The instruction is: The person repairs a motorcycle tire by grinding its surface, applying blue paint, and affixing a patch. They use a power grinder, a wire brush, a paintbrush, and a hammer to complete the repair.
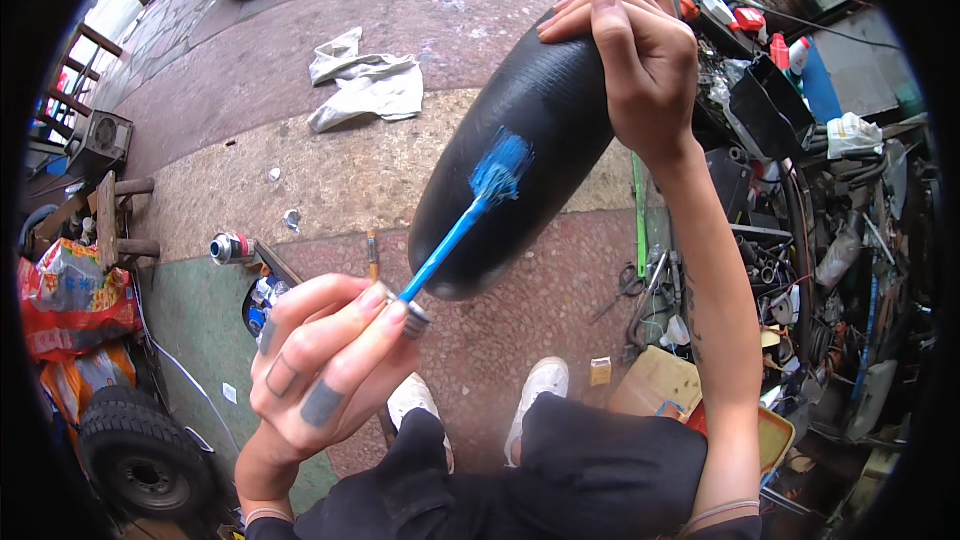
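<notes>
Over the paved floor, my right hand grips the black inner tube while my left hand pinches the blue brush, spreading glue; next I judge even strokes are needed.

Soft, even daylight fills the scene, bright on the paved ground and strongest at the far left, where surfaces wash out to near white. Shadows are faint and diffuse. The black inner tube carries a dull sheen without hard glare. Focus is sharp at centre; the fisheye bends lines toward the rim, where a black vignette closes in and the cluttered right side darkens.
</notes>
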A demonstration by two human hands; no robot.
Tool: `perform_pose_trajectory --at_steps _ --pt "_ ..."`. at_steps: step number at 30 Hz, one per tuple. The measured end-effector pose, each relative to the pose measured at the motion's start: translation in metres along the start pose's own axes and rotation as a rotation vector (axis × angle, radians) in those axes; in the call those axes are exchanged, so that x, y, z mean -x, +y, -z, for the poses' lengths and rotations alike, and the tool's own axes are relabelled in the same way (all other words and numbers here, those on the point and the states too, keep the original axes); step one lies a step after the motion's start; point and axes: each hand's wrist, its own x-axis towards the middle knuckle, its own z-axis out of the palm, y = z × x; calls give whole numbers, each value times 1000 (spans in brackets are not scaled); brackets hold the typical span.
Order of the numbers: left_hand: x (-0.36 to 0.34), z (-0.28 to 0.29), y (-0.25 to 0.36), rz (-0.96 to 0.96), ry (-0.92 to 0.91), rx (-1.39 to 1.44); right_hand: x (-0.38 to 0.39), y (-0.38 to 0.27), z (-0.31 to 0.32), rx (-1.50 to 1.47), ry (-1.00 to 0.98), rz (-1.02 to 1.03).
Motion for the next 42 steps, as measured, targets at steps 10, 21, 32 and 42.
perform_pose_trajectory --at_steps 10,21,32,42 --pt "-19 8 5 -32 90 55 -1 3 -6 -22 5 -1" --pt "4 24 19 50 90 19 -2 6 -4 -34 4 -8" --pt "21 -14 -3 1066 260 1490 1 12 -6 -46 84 -3" --pt "26 -34 10 1139 248 1580 3 -3 -18 6 123 -40"
